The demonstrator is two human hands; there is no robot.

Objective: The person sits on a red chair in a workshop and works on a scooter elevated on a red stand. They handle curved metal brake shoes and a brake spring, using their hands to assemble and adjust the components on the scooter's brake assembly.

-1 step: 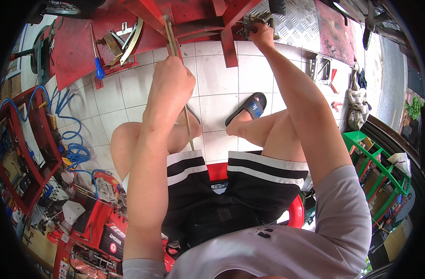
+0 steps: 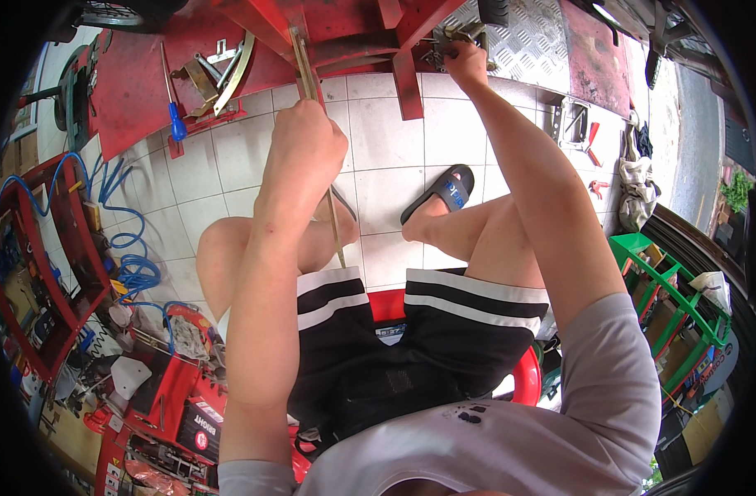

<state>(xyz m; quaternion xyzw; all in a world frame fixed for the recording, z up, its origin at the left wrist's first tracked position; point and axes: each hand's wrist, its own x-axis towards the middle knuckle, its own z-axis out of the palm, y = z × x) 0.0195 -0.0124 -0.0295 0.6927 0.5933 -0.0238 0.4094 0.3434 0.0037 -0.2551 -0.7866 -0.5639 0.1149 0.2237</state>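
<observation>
My left hand (image 2: 306, 147) is closed in a fist around a long, thin metal bar (image 2: 335, 227). The bar's upper end reaches up to the red steel frame (image 2: 408, 91), and its lower end comes down between my knees. Farther right, my right hand (image 2: 467, 63) is closed at a small dark metal mechanism (image 2: 480, 41) beside the frame. What its fingers hold is hidden. Under that mechanism lies a silver tread plate (image 2: 527, 54) set in the red platform (image 2: 597, 70).
On the platform's left lie a blue-handled screwdriver (image 2: 177, 122) and a curved metal strip (image 2: 236, 76). A blue coiled air hose (image 2: 138, 271) hangs by a red rack (image 2: 60, 289). A green shelf (image 2: 684, 289) stands right. My sandalled foot (image 2: 440, 197) rests on white tiles (image 2: 386, 136).
</observation>
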